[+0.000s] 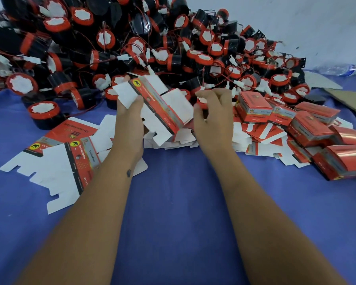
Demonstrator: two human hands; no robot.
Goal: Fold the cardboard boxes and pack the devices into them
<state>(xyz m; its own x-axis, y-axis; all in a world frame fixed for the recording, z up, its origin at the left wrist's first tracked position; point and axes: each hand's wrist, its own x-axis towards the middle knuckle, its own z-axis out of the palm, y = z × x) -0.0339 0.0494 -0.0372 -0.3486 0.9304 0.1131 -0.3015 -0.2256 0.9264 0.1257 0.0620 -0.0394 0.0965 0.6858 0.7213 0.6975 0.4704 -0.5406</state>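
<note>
Cardboard box [162, 105] half-folded in left hand [130, 118], right hand [212, 116] grabbing device [201, 100]. Some packed boxes [308, 128] right of it, huge pile [111, 42] left.

There are two hands: the left hand [130, 116] and the right hand [214, 118]. One half-folded box [162, 105] is up in the air between them. The pile of round black and red devices [132, 48] has too many to count, far more than fifty. About seven folded boxes [253, 108] sit on the right side. Flat unfolded boxes [66, 159] lie on the blue surface [173, 202]; at least three show on the left, and more are heaped in the middle, too mixed up to count. One plastic bottle [341, 69] lies far back on the right.
</note>
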